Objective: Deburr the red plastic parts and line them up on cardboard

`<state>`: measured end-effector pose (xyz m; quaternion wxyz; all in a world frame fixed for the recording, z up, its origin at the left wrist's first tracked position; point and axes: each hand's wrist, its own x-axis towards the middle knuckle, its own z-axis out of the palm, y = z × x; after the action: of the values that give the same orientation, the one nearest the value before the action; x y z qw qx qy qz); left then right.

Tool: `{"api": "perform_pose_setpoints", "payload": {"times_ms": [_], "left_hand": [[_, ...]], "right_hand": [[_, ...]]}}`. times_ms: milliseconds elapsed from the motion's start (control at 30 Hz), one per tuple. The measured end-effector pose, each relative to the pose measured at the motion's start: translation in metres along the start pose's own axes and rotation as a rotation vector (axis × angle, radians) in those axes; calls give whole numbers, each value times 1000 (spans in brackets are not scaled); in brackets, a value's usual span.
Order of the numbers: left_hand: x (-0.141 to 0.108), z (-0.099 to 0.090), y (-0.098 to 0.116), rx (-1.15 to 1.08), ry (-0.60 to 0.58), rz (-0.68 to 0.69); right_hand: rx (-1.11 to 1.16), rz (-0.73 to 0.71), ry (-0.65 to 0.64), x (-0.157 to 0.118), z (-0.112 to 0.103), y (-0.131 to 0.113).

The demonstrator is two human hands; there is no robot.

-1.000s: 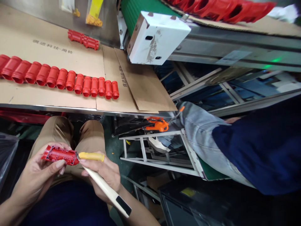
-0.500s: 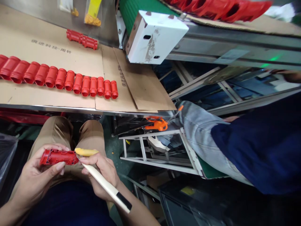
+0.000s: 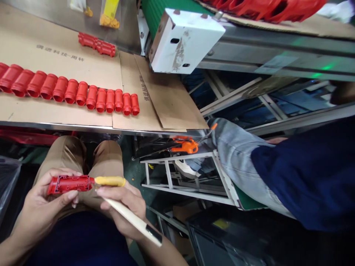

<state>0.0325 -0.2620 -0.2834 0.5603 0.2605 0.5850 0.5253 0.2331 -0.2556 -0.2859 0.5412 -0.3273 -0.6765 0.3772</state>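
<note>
My left hand (image 3: 46, 201) grips a red plastic housing (image 3: 72, 183) above my lap, its hollow ribbed side turned up. My right hand (image 3: 124, 207) is closed round a slim tool with a cream-white handle (image 3: 133, 220) and a black patch near its rear end. Its working tip, close to the right end of the housing, is too small and blurred to make out. A yellow finger cot (image 3: 110, 181) covers the outstretched index finger of that hand, which points left towards the housing.
On the cardboard-covered table (image 3: 91, 120) stands a row of red housings (image 3: 82, 93), with more red parts (image 3: 97, 44) behind. A clear bag of yellow pieces (image 3: 110, 20) lies farther back. At right are a conveyor's white end bracket (image 3: 185, 42) and a seated person's leg (image 3: 238, 151).
My right hand, with the tool and the yellow-covered finger, has shifted a little to the right, away from the housing. My left hand and the housing have barely moved.
</note>
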Motion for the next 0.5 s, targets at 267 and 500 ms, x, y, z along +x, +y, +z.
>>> {"api": "perform_pose_setpoints", "payload": {"times_ms": [267, 500], "left_hand": [[-4, -6, -1, 185, 1, 262], [-8, -3, -2, 176, 22, 249]], "right_hand": [[-277, -213, 6, -6, 10, 19], [-237, -167, -17, -6, 9, 16]]}}
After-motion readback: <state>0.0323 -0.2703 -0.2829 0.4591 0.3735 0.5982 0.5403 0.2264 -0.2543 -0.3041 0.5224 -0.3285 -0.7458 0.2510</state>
